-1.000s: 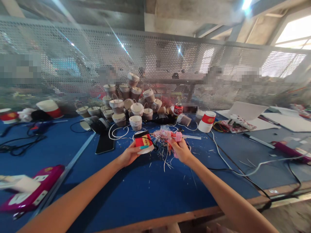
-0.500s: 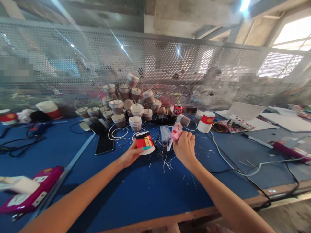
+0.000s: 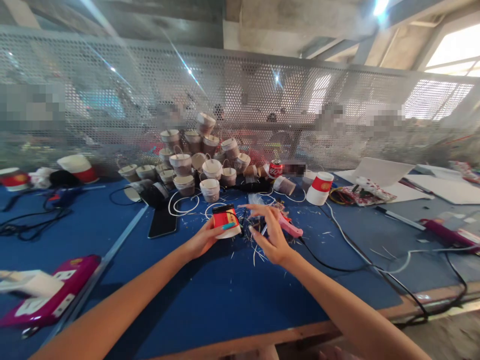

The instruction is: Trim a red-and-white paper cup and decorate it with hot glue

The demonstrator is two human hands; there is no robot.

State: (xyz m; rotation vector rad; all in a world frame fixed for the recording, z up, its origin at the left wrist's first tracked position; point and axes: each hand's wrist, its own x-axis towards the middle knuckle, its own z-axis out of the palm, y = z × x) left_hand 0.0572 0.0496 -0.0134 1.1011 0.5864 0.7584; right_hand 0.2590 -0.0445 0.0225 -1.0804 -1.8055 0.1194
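My left hand (image 3: 205, 240) is closed round a red and white paper cup (image 3: 226, 222) lying tilted on its side, with a black band near one end and a thin black cord beside it. My right hand (image 3: 273, 235) is just right of the cup, its fingers apart and nothing between them. Behind and right of that hand, a pink glue gun (image 3: 290, 227) rests on the blue table (image 3: 225, 300), its black cable running right. White thread scraps lie around the glue gun and under my right hand.
Many grey-white small buckets (image 3: 181, 164) are piled at the back. A black phone (image 3: 163, 222) lies left of centre. A red can (image 3: 275, 169) and another red-white cup (image 3: 320, 188) stand behind. Purple power strips (image 3: 69, 287) lie at both sides, with cables on the right.
My right hand has let go of the pink glue gun, which now lies on the table, and its fingers have opened and moved left towards the cup. My left hand still holds the cup.
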